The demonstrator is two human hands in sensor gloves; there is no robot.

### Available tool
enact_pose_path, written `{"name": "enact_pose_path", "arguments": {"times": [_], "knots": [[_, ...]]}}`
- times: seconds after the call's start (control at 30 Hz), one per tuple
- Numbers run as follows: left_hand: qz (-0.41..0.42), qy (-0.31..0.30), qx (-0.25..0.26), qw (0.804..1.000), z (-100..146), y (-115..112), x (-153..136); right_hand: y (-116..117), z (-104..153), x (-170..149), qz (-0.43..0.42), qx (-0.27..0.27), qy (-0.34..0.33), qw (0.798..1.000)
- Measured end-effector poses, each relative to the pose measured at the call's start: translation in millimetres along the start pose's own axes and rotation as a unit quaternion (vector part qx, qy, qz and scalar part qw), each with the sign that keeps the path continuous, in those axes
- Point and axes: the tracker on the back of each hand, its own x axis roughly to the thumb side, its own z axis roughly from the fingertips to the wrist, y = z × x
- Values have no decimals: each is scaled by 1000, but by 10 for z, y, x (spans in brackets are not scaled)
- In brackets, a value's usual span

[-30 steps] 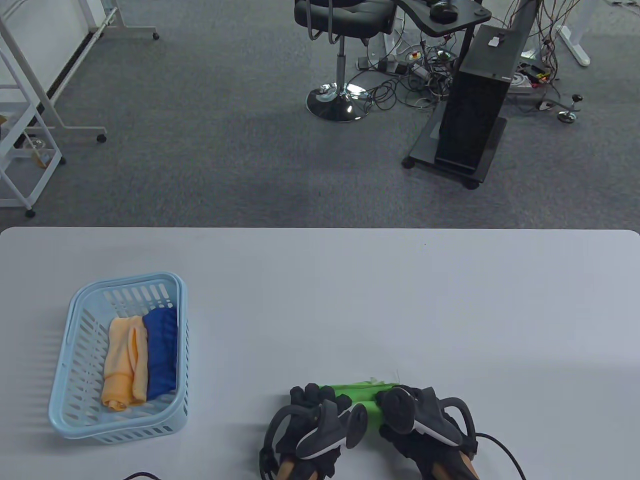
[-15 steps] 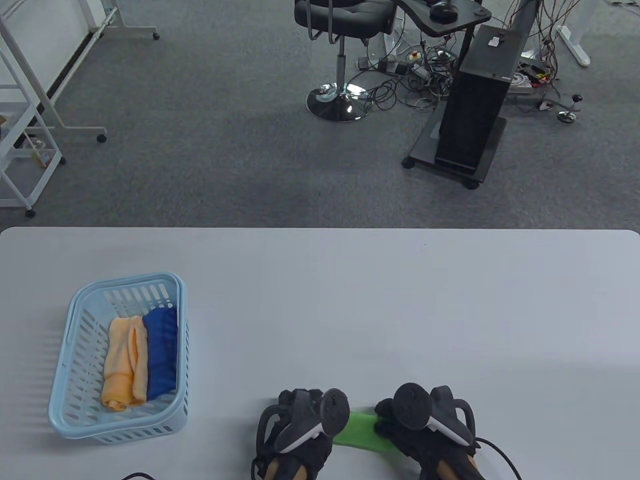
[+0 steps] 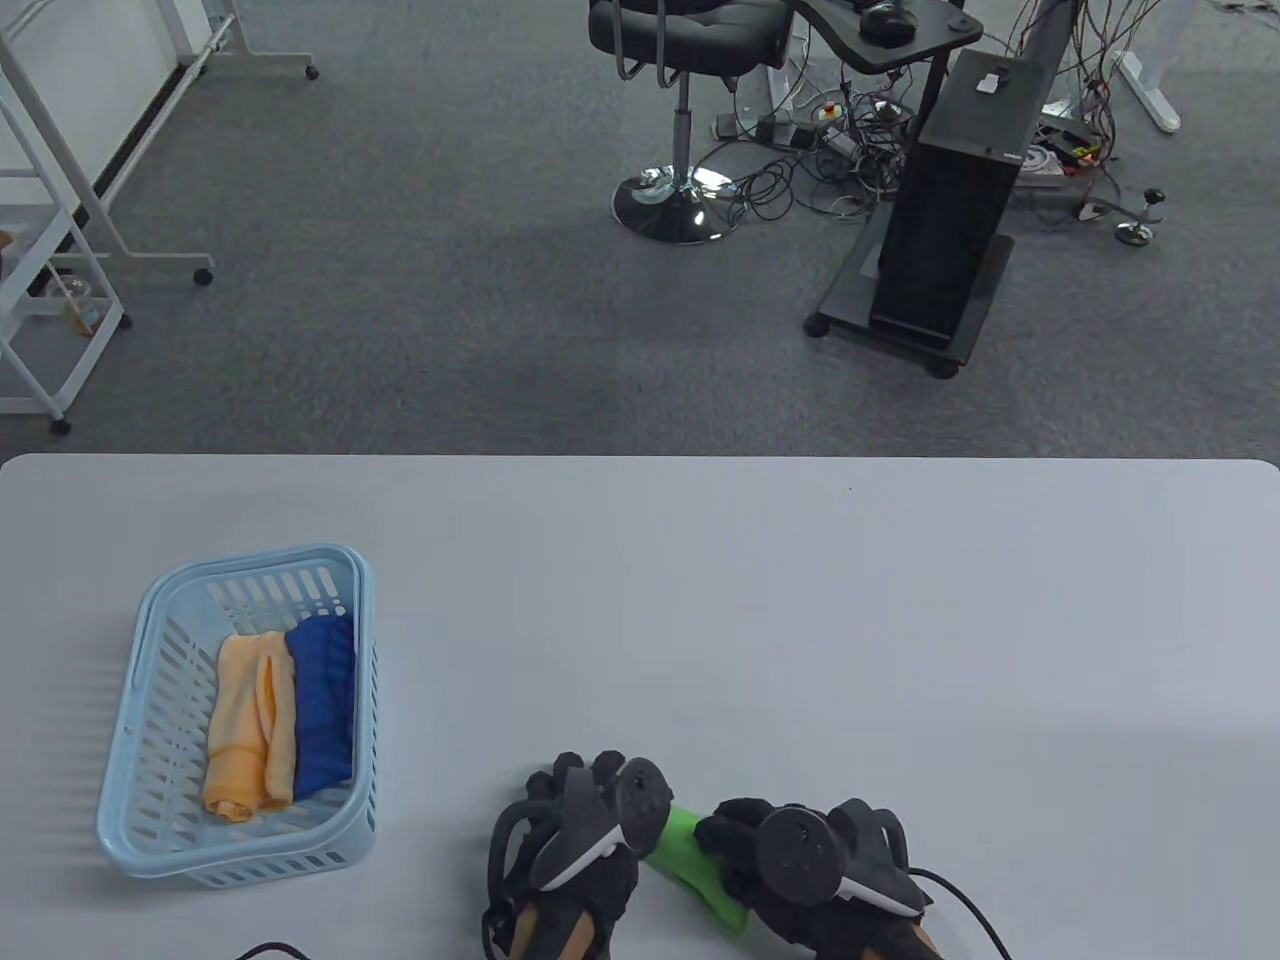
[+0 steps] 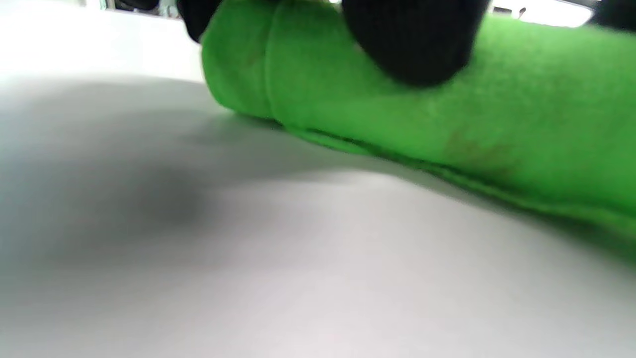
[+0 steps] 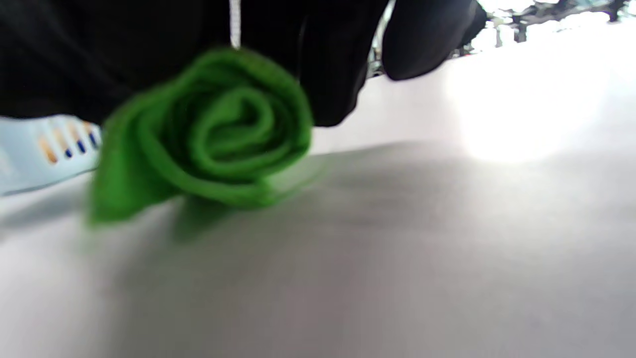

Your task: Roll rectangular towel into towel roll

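Note:
A green towel roll (image 3: 690, 860) lies slanted near the table's front edge, between my two hands. My left hand (image 3: 590, 790) holds its left end; in the left wrist view a black fingertip (image 4: 407, 44) presses down on top of the roll (image 4: 397, 114). My right hand (image 3: 745, 835) grips the other part from above. The right wrist view looks straight at the roll's spiral end (image 5: 228, 134), with gloved fingers (image 5: 318, 64) curled over it. Trackers hide most of the roll in the table view.
A light blue basket (image 3: 150, 620) stands at the left, holding an orange towel roll (image 3: 245, 720) and a blue towel roll (image 3: 325, 700). Its wall (image 5: 39, 149) shows in the right wrist view too. A cable (image 3: 970, 900) trails from my right wrist.
The last flat strip of towel has been rolled in. Both hands drew the roll toward the front edge and shifted left, and the roll has swung from level to slanted.

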Motion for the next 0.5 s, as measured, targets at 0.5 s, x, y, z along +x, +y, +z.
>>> {"name": "enact_pose_path", "arguments": {"times": [0.5], "knots": [[9,7,51,999,52,74,-144,218,-59,398,170,56,-17,984]]}}
